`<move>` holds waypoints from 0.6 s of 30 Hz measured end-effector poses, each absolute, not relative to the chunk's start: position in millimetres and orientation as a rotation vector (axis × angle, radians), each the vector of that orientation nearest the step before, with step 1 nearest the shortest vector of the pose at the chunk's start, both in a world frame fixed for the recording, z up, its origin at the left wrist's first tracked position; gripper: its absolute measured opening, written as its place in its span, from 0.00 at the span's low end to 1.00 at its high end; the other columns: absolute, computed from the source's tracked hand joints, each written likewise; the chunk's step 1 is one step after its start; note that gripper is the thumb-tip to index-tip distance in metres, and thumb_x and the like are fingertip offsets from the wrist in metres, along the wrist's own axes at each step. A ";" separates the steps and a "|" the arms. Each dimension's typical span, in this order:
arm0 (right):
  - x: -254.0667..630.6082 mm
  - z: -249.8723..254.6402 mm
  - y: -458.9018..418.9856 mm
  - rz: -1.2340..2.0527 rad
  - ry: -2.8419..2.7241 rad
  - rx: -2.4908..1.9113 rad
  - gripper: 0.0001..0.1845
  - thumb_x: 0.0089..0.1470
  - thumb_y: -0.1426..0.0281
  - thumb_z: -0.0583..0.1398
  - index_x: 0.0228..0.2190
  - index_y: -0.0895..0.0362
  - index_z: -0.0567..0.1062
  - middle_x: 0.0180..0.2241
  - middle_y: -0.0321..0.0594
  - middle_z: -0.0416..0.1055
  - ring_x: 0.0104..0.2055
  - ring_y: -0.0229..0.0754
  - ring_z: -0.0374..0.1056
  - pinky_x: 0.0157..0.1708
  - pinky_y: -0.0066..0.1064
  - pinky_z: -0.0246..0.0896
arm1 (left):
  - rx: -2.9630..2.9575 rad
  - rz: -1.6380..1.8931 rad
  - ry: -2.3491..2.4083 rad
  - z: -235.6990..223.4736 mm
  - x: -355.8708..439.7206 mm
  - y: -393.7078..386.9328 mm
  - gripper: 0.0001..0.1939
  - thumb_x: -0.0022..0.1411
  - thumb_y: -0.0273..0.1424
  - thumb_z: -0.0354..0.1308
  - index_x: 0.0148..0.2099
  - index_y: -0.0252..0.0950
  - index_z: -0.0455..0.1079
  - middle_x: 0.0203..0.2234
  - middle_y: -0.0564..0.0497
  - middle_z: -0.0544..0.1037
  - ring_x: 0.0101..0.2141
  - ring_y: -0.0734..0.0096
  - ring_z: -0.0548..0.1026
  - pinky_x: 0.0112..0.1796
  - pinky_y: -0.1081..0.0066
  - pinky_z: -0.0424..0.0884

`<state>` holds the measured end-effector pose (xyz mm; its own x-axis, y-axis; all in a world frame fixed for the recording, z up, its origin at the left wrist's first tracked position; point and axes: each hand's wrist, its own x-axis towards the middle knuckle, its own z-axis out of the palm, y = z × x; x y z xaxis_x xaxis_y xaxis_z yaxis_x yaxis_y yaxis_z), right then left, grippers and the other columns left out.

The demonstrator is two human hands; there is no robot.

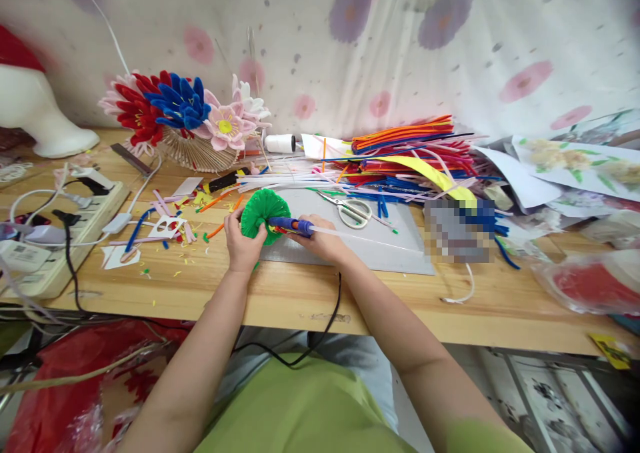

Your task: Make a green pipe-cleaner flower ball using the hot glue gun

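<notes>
My left hand (243, 241) is closed on a round green disc of fuzzy pipe cleaners (265, 211), its thumb near the disc's centre. In my right hand (320, 241) is a blue glue gun (295, 225), with a clear glue stick (365, 237) jutting from its back. The gun's tip meets or nearly meets the disc's middle; whether they touch I cannot tell. A black cord (336, 306) hangs from below my right hand over the table edge. Under both hands lies a grey mat (400, 256), with white-handled scissors (354, 213) on it.
Bundles of coloured pipe cleaners (410, 133) are piled behind the mat. Fuzzy flowers (183, 103) stand at the back left. A power strip (100, 219) with several cords sits on the left, near scattered scraps (170, 226). Plastic-wrapped red material (595, 283) lies right.
</notes>
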<state>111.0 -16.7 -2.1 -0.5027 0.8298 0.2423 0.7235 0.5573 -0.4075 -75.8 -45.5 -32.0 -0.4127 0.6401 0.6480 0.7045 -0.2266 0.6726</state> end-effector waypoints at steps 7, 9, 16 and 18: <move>112.4 2.5 -18.7 0.369 -2.425 -1.276 0.21 0.53 0.50 0.54 0.36 0.54 0.72 0.32 0.39 0.70 0.33 0.39 0.64 0.29 0.28 0.49 | -1.696 -1.737 -1.906 -32.3 -75.5 -45.8 0.24 0.46 0.28 0.60 0.47 0.34 0.61 0.39 0.45 0.68 0.44 0.63 0.68 0.48 0.61 0.65; 113.3 3.3 -19.0 0.354 -2.425 -1.308 0.21 0.53 0.50 0.53 0.36 0.54 0.72 0.31 0.39 0.70 0.32 0.39 0.63 0.29 0.28 0.48 | -1.718 -1.746 -1.905 -32.2 -75.1 -45.9 0.23 0.46 0.28 0.60 0.47 0.34 0.61 0.39 0.45 0.68 0.43 0.64 0.68 0.47 0.62 0.66; 115.0 2.9 -19.5 0.284 -2.393 -1.332 0.22 0.53 0.50 0.53 0.35 0.54 0.72 0.30 0.40 0.70 0.31 0.39 0.62 0.27 0.28 0.45 | -1.742 -1.834 -1.896 -33.5 -74.1 -44.1 0.22 0.47 0.26 0.60 0.46 0.35 0.62 0.39 0.47 0.68 0.43 0.67 0.69 0.46 0.66 0.67; 115.4 2.5 -19.3 0.275 -2.378 -1.330 0.22 0.53 0.50 0.53 0.34 0.55 0.72 0.30 0.40 0.70 0.30 0.39 0.62 0.27 0.29 0.45 | -1.731 -1.860 -1.914 -35.0 -74.5 -42.9 0.22 0.47 0.26 0.60 0.46 0.36 0.62 0.39 0.47 0.68 0.43 0.67 0.69 0.45 0.66 0.68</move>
<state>115.4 -19.3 2.5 -0.4673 0.8490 0.2466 0.7703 0.5279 -0.3578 -74.5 -42.9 -35.0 -0.4069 0.6775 0.6127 0.6318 -0.2757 0.7245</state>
